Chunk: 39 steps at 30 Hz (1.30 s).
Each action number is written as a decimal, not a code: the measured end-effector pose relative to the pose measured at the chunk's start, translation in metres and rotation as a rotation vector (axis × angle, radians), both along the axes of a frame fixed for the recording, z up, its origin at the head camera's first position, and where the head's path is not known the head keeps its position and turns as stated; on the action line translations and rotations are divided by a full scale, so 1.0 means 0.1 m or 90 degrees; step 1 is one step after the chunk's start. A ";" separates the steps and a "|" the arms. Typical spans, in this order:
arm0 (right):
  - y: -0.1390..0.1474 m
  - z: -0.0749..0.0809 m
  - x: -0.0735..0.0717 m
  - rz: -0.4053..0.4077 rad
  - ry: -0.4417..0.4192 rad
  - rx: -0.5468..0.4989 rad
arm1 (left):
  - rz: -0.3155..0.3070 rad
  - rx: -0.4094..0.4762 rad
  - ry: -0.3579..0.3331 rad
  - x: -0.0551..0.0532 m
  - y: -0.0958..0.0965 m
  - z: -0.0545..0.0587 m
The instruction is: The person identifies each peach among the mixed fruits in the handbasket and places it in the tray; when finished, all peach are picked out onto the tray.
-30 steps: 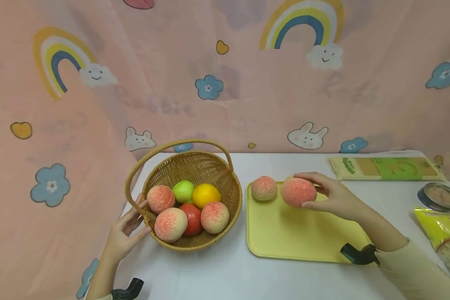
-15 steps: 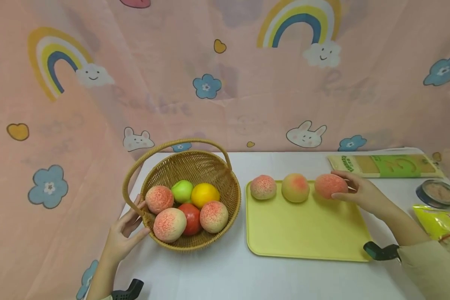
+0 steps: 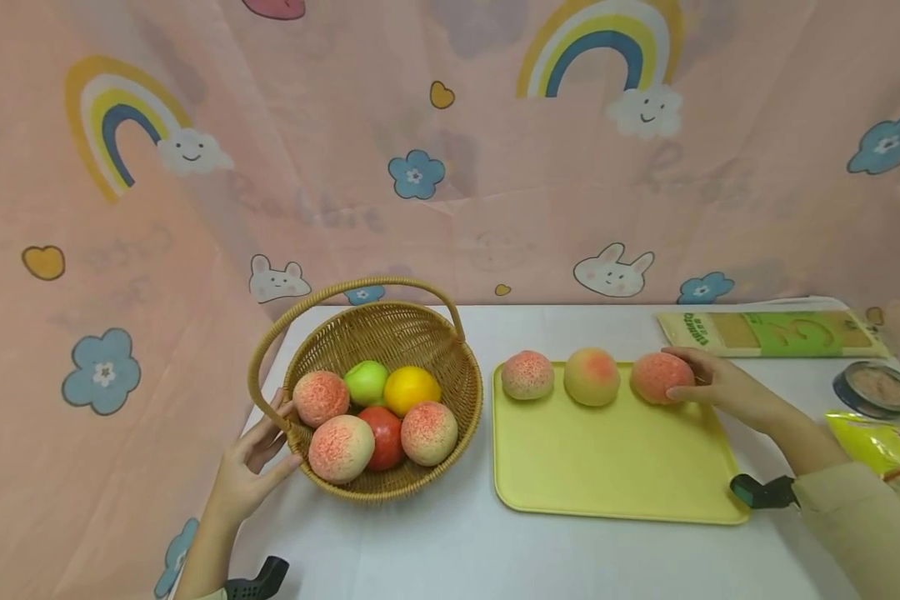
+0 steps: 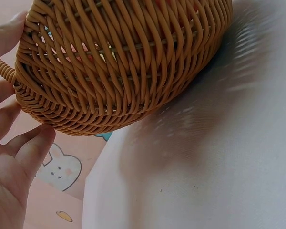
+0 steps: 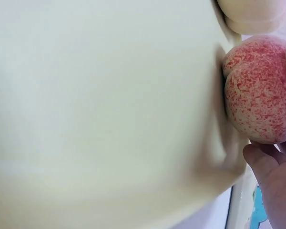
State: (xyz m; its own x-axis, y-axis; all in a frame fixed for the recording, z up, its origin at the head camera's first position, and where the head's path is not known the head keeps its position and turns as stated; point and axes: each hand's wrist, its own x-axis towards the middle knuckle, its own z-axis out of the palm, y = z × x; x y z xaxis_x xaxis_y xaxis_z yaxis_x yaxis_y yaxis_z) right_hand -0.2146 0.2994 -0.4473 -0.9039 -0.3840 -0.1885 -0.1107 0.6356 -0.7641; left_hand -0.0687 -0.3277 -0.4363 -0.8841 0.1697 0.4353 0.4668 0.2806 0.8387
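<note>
My right hand (image 3: pixel 742 398) holds a pink-red peach (image 3: pixel 658 377) between thumb and fingers at the far right corner of a yellow tray (image 3: pixel 607 467). In the right wrist view this peach (image 5: pixel 260 93) sits on the tray, the fingers still against it. Two more peaches stand to its left in a row, a pale one (image 3: pixel 592 377) and a speckled one (image 3: pixel 527 375). With my left hand (image 3: pixel 243 477) I grip the left rim of a wicker basket (image 3: pixel 408 329), near the handle's base. The left wrist view shows fingertips against the weave.
Inside the basket lie several peaches (image 3: pixel 341 450), a green apple (image 3: pixel 367 382), an orange (image 3: pixel 412 392) and a red fruit (image 3: pixel 382 437). Right of the tray are a long green-and-tan packet (image 3: pixel 776 335), a round tin (image 3: pixel 876 389) and a yellow bag (image 3: pixel 881 442).
The right hand has carried its peach rightward to the tray's far right corner and lowered it, uncovering the pale peach. In the last half second little has moved. The left hand stays on the basket.
</note>
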 end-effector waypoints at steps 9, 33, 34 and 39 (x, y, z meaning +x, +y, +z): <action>-0.02 0.00 0.00 0.006 0.002 0.000 | -0.004 -0.001 0.012 -0.01 -0.01 -0.01; -0.92 0.61 0.25 0.134 0.155 -0.180 | 0.015 -0.009 -0.013 -0.01 -0.01 0.02; -0.98 0.63 0.27 0.145 0.151 -0.189 | 0.015 -0.010 -0.013 -0.01 -0.01 0.02; -1.31 0.77 0.32 0.207 0.144 -0.210 | 0.010 -0.012 -0.013 -0.02 -0.01 0.01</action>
State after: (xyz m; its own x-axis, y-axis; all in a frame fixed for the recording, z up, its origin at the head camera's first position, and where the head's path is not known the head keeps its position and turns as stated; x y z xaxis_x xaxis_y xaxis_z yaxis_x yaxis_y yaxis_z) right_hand -0.1827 0.1685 -0.3708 -0.7317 -0.6583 0.1765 -0.4487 0.2704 -0.8518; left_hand -0.0703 -0.3288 -0.4349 -0.8956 0.1637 0.4137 0.4447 0.3043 0.8424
